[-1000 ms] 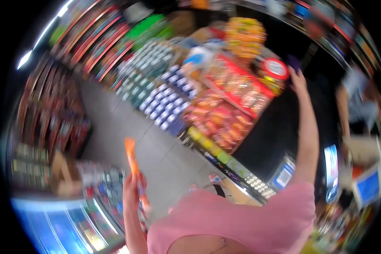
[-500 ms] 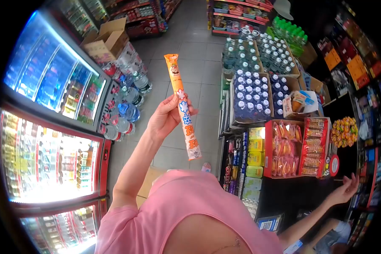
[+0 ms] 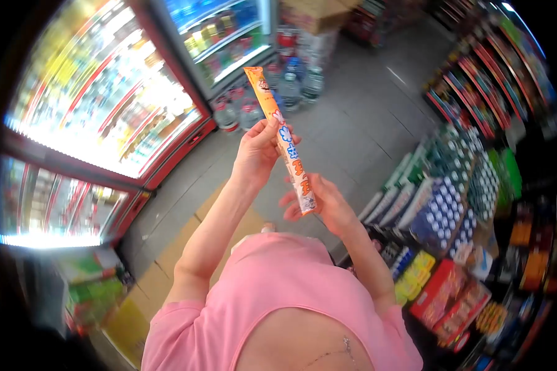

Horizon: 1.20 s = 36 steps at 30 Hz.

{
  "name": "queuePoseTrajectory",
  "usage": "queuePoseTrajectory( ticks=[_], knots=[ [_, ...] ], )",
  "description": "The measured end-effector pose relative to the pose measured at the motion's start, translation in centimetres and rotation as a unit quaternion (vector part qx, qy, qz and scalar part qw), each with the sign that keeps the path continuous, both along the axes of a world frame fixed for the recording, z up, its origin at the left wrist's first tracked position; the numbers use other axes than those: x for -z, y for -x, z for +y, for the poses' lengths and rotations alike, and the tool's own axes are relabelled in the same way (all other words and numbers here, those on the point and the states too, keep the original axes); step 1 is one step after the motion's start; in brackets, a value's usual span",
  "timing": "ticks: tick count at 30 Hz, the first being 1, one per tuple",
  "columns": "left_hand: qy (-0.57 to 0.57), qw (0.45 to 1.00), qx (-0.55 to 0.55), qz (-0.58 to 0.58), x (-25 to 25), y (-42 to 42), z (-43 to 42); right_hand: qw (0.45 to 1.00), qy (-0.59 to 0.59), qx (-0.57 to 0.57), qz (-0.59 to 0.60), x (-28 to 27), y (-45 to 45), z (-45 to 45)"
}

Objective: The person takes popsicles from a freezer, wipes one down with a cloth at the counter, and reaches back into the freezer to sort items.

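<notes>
A long, narrow snack packet point(image 3: 284, 139), orange at the top and pale pink lower down with blue and orange printed characters, is held at a tilt in front of me. My left hand point(image 3: 260, 148) is closed around its upper middle, thumb on the near face. At the packet's lower end is my right hand point(image 3: 325, 201), its fingers apart and passing behind the wrapper. Those fingers are slightly blurred, and whether they touch the packet I cannot tell.
Lit drink fridges point(image 3: 192, 117) stand at the left, with large water bottles point(image 3: 291, 89) on the floor beside them. Cases of capped bottles point(image 3: 439, 207) and a red snack box point(image 3: 442, 290) are at the right. Shelves point(image 3: 486, 74) rise behind.
My right hand has come from far right to the packet's lower end. My view has turned rightward, bringing the fridges higher and the counter goods lower. My left hand keeps its hold.
</notes>
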<state>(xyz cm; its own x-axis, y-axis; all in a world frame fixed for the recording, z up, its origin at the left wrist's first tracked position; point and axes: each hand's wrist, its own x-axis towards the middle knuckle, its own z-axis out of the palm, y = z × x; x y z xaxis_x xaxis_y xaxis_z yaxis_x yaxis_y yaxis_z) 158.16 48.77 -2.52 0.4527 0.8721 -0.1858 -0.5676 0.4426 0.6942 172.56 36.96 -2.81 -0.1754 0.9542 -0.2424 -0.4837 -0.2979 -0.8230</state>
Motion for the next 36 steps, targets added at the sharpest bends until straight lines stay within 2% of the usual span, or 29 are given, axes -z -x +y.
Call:
queuePoseTrajectory(
  ticks=[2, 6, 8, 12, 14, 15, 18, 23, 27, 31, 36],
  knots=[
    [-0.014, 0.997, -0.073, 0.021, 0.5, 5.3, 1.1, 0.987, 0.019, -0.158, 0.03, 0.1, 4.2, 3.8],
    [-0.027, 0.972, -0.219, 0.08, 1.0, 15.9, 1.4, 0.954, 0.025, -0.297, 0.043, 1.0, 12.5, 8.7],
    [-0.014, 0.962, -0.269, 0.045, 1.0, 20.6, 0.3, 0.943, -0.033, -0.327, -0.059, 0.9, 16.6, 10.2],
    [0.002, 0.911, -0.407, 0.058, 2.5, 27.7, -2.3, 0.882, -0.068, -0.453, -0.112, 1.6, 23.3, 13.2],
    [-0.009, 0.883, -0.45, 0.129, 3.5, 30.0, -3.8, 0.843, -0.137, -0.493, -0.167, 1.9, 25.9, 14.4],
    [-0.005, 0.868, -0.48, 0.128, 3.6, 31.4, -4.4, 0.826, -0.142, -0.521, -0.163, 2.0, 27.5, 15.2],
    [0.011, 0.818, -0.56, 0.132, 4.0, 33.5, -6.5, 0.764, -0.168, -0.603, -0.153, 2.2, 31.1, 16.9],
    [0.016, 0.712, -0.691, 0.12, 3.4, 35.2, -9.1, 0.725, -0.095, -0.676, -0.09, 1.8, 36.3, 19.8],
    [0.04, 0.644, -0.749, 0.151, 3.0, 35.4, -12.1, 0.629, -0.151, -0.756, -0.101, 3.8, 40.3, 19.4],
    [0.059, 0.565, -0.808, 0.156, 2.9, 36.3, -16.7, 0.574, -0.147, -0.802, -0.079, 4.8, 45.0, 16.1],
    [0.064, 0.49, -0.857, 0.149, 2.6, 38.2, -23.5, 0.515, -0.148, -0.842, -0.066, 4.9, 51.0, 9.7]
  ],
)
